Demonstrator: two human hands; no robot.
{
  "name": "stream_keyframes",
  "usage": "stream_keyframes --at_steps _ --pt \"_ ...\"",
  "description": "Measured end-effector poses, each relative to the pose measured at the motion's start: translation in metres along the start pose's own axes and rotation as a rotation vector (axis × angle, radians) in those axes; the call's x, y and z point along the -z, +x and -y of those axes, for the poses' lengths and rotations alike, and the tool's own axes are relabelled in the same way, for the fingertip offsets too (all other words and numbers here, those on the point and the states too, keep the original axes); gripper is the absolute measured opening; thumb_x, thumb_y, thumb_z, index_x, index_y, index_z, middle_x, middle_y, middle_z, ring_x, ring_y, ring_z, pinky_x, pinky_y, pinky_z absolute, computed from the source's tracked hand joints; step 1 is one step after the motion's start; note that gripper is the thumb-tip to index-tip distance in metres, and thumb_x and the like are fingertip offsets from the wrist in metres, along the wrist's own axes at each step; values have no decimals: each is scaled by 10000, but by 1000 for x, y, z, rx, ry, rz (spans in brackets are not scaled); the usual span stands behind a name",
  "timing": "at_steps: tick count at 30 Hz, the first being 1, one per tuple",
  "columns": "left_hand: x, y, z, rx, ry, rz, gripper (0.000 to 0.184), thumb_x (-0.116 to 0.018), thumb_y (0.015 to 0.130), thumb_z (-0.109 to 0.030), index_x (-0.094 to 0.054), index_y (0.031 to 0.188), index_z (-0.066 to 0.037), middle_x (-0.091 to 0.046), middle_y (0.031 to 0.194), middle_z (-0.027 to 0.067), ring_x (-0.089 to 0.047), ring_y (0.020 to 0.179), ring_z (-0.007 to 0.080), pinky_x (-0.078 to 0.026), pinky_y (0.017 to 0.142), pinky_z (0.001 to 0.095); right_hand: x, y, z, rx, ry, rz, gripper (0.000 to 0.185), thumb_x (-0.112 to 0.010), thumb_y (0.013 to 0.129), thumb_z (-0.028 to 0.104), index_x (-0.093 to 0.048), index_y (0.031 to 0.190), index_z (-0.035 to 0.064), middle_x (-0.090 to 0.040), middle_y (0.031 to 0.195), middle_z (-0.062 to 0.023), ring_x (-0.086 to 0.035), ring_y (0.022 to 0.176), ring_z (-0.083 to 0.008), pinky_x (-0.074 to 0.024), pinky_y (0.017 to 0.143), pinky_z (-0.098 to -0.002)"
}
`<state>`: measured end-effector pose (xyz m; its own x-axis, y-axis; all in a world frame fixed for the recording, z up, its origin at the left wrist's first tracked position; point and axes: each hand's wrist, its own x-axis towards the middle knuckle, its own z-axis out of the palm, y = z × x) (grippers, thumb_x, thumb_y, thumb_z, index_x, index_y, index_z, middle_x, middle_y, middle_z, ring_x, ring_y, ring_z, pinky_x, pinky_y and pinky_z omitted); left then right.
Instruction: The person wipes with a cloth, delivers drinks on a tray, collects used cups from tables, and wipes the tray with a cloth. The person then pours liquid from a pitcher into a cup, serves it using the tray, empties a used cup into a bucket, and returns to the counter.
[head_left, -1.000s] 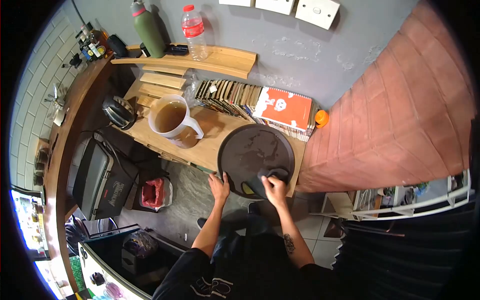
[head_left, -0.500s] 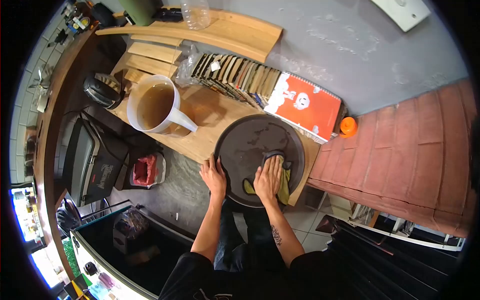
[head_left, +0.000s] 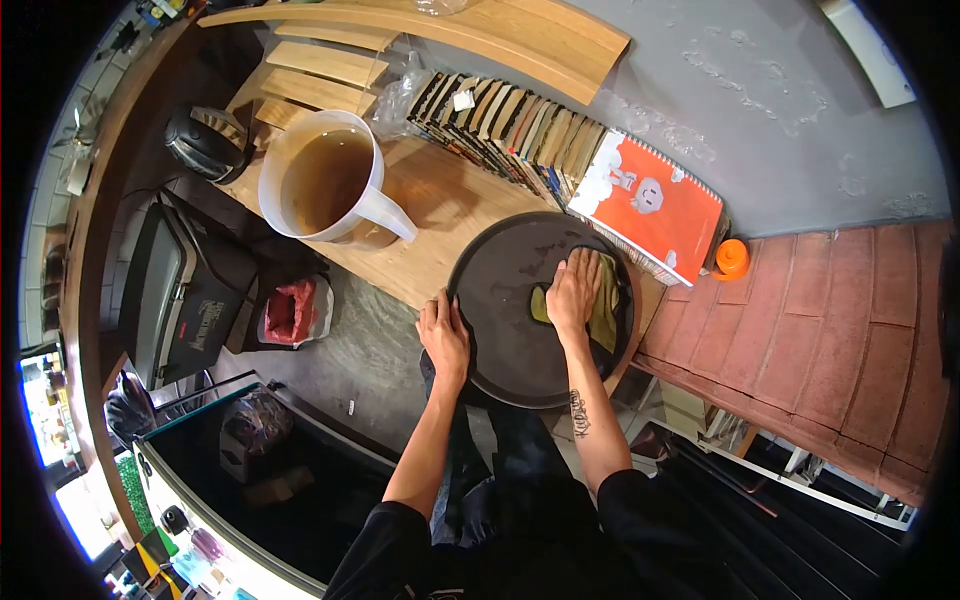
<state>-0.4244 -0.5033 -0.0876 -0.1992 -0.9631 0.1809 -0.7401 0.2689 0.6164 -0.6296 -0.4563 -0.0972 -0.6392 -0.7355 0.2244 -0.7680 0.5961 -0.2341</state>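
Note:
A round dark tray [head_left: 510, 345] with wet marks on its surface lies at the front edge of the wooden table [head_left: 430, 165]. My left hand [head_left: 443, 335] holds the tray's left rim, fingers at its edge. Pressed flat on a green and dark cloth [head_left: 605, 310], my right hand [head_left: 574, 290] is over the right part of the tray. To the left of the tray stands a large translucent jug [head_left: 275, 185] of brown liquid, its handle pointing right.
A row of books [head_left: 510, 125] lines the wall, with a red and white notebook [head_left: 660, 205] and an orange object [head_left: 732, 260] beside it. A black kettle [head_left: 200, 145] stands far left. A brick ledge [head_left: 800, 330] borders the right side; a bin [head_left: 295, 312] is below.
The view has shifted. My right hand, earlier closed on the bunched cloth, has flattened over it and moved up and right across the tray. My left hand stays at the rim.

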Motion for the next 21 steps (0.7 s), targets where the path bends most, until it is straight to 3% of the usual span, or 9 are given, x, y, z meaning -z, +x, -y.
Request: stream_keyframes --at_steps 6,8,10,12,14,18,21 --pt "-3 0 1 5 12 -6 286 -573 925 -110 -598 1185 5 -589 925 169 -556 868 341 -423 745 422 1 10 18 129 213 45 396 -472 957 140 -507 1265 -106 -507 1332 -266 -420 1302 -407 -281 1121 -469" --pt "-2 -1 -1 -19 45 -16 292 -569 928 -115 -599 1193 4 -589 915 172 -556 858 347 -429 748 428 -3 13 45 318 491 285 387 -469 954 134 -513 1247 -115 -510 1316 -290 -427 1297 -409 -290 1118 -470" --pt "-1 -3 -2 -21 52 -15 293 -569 928 -116 -600 1193 5 -588 909 175 -557 851 348 -431 748 427 -14 1 81 335 456 123 403 -448 974 149 -499 1265 -124 -484 1344 -300 -412 1316 -405 -291 1124 -462" --pt "-2 1 -5 -17 52 -28 294 -569 928 -117 -602 1193 6 -588 904 177 -558 844 349 -432 748 426 -10 -9 85 357 481 202 398 -434 977 138 -490 1268 -128 -491 1338 -295 -413 1318 -396 -279 1133 -456" --pt "-1 -2 -5 -18 61 -34 291 -573 926 -116 -605 1186 9 -587 892 183 -558 832 351 -436 740 429 -2 -18 76 580 489 247 385 -452 967 151 -518 1253 -99 -505 1337 -267 -428 1308 -373 -280 1129 -457" --pt "-2 0 -4 -30 68 -55 297 -583 919 -121 -606 1185 9 -587 887 186 -560 830 353 -438 733 437 -4 9 26 790 208 309 379 -475 957 197 -544 1287 24 -532 1366 -114 -432 1313 -291 -294 1113 -431" --pt "-4 -3 -3 -34 41 -64 297 -592 914 -126 -608 1179 7 -587 879 188 -560 824 356 -441 734 443 26 42 -33 563 135 99 346 -508 934 147 -543 1246 4 -536 1322 -110 -448 1260 -281 -322 1079 -434"
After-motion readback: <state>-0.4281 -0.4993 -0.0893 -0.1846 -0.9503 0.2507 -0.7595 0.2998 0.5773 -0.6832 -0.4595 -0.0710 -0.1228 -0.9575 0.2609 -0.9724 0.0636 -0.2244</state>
